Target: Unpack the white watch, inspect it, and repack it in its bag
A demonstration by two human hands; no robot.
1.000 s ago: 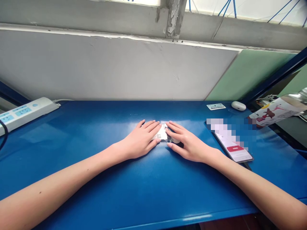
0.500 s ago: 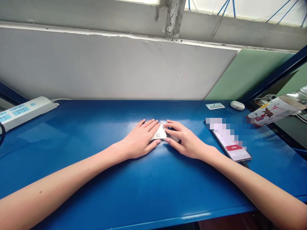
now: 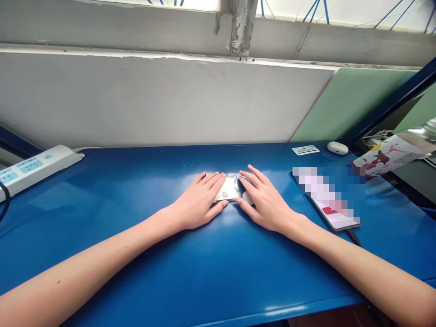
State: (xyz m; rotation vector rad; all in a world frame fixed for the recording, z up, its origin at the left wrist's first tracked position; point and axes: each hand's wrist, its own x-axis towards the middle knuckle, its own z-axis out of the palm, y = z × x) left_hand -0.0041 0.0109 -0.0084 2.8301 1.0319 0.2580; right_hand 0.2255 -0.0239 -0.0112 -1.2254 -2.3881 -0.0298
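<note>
A small clear plastic packet [image 3: 229, 190] with a printed label lies flat on the blue table [image 3: 136, 190], between my two hands. My left hand [image 3: 199, 202] lies palm down, fingers stretched over the packet's left side. My right hand [image 3: 264, 200] lies palm down too, fingers spread, covering the packet's right end. A small grey piece [image 3: 247, 197] shows under the right thumb side. Neither hand grips anything.
A white power strip [image 3: 30, 168] with a black cable sits at the far left. A phone [image 3: 332, 211] lies to the right of my right hand, with a white label [image 3: 305, 150], a white earbud case [image 3: 337, 147] and a lying bottle [image 3: 391, 154] beyond. A grey wall backs the table.
My right hand's fingers have spread and flattened, sliding slightly further from me over the packet's right end. My left hand has stayed in place. The view has tilted a little.
</note>
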